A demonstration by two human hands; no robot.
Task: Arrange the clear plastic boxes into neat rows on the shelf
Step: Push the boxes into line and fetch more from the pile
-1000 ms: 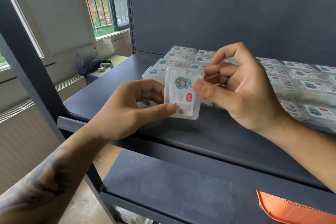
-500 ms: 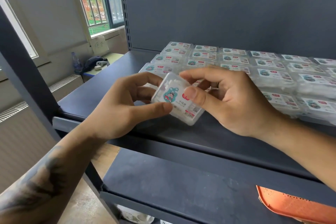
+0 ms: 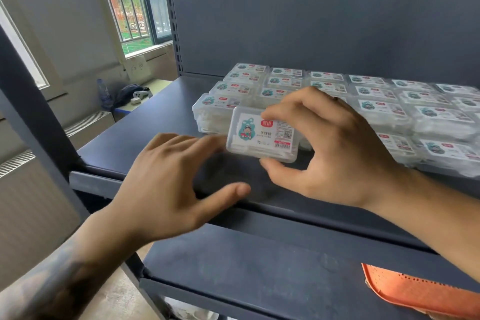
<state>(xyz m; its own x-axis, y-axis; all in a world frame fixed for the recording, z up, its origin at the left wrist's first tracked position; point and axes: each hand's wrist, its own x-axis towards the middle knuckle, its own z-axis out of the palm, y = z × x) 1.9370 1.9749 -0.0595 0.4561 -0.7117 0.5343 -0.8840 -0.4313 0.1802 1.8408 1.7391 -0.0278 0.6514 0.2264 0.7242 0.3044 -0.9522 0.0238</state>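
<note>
The right hand pinches a clear plastic box by its long edges: the forefinger curls over the far edge, the thumb presses the near edge, and the other fingers arch loosely behind. The box is tilted, label up, over the bare front strip of the dark shelf, just in front of the front-left corner of the rows of boxes that already lie flat on the shelf. The left hand is spread, fingers nearly straight and slightly apart, thumb held wide. Its fingertips reach the box's left end; the blur hides whether they touch it. An orange perforated tray lies on the lower shelf.
</note>
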